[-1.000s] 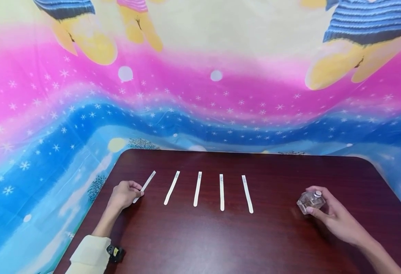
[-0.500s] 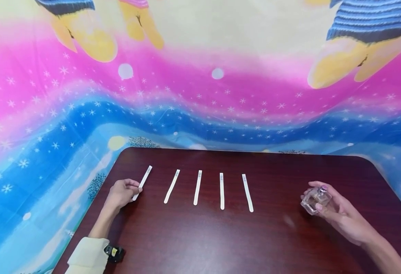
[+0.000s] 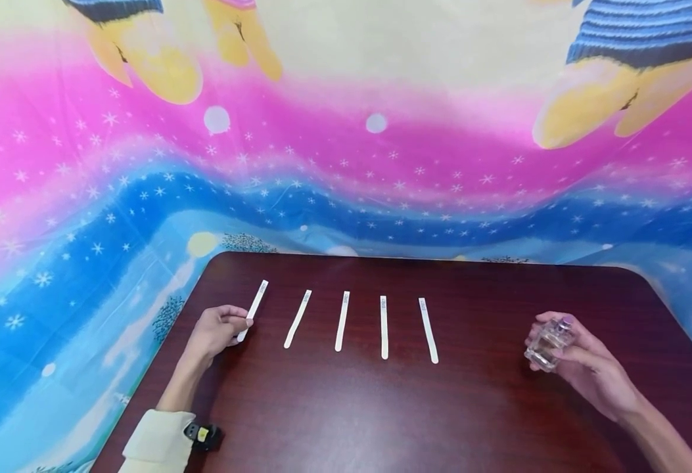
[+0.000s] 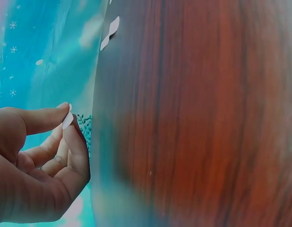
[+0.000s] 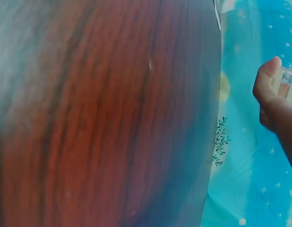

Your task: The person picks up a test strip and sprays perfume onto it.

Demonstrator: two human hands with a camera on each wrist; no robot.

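In the head view my left hand [image 3: 211,334] pinches the lower end of a white paper perfume test strip [image 3: 257,299] between thumb and forefinger. The strip slants up and right, its printed end farthest from me. In the left wrist view the pinched strip [image 4: 67,121] shows nearly end-on between the fingertips. On the right, my right hand [image 3: 600,378] grips a small clear glass perfume bottle [image 3: 548,347] with a silvery top, held tilted over the table. Only part of the bottle [image 5: 283,87] shows at the right wrist view's edge, partly behind the thumb.
Several more strips lie in a spaced row on the dark red-brown table [image 3: 346,407]; the nearest strip [image 3: 297,319] is just right of my left hand, the farthest strip [image 3: 428,330] right of centre. A patterned cloth [image 3: 322,164] hangs behind the table's back edge.
My left hand has shifted the pinched strip slightly up and away from me. My right hand has moved a little right, tipping the bottle so its top points more to the right.
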